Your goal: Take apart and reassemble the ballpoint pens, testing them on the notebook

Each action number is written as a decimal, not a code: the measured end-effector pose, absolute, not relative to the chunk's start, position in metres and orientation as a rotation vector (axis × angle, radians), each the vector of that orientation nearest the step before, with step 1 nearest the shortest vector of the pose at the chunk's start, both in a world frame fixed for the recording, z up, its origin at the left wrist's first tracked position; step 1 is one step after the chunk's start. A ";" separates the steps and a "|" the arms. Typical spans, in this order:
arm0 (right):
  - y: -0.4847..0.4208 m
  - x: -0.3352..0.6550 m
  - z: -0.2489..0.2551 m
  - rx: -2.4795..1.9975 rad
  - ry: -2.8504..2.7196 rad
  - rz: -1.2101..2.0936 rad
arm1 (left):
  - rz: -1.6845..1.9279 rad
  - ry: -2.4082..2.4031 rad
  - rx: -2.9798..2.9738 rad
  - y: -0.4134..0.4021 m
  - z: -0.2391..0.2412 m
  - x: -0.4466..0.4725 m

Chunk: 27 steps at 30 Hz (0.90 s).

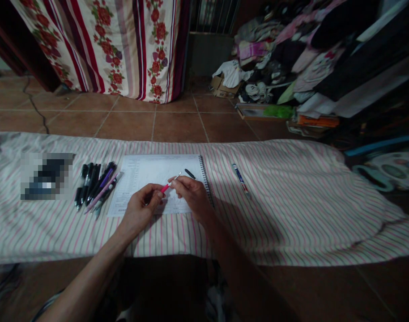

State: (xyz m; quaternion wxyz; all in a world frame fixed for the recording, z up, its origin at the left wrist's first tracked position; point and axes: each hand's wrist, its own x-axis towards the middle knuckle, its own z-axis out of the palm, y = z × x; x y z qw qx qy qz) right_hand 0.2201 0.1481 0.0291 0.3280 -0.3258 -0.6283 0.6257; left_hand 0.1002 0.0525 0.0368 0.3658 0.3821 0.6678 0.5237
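A red pen is pinched by the nearly closed fingers of the left hand and right hand over a spiral notebook at frame centre, a black cap already lying off on the page, more pens bunched untouched to the left.

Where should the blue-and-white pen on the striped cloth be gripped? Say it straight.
Pinch the blue-and-white pen mid-barrel, from above and the notebook side, with the right hand: it lies flat and slanted on the cloth, alone, so both long sides are free.
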 end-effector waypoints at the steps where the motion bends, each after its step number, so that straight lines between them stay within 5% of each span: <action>1: 0.148 0.220 0.029 -0.849 -1.634 1.649 | 1.349 1.713 0.982 0.053 0.037 0.100; 27: 0.150 0.222 0.028 -0.873 -1.682 1.579 | 1.359 1.712 0.952 0.053 0.043 0.102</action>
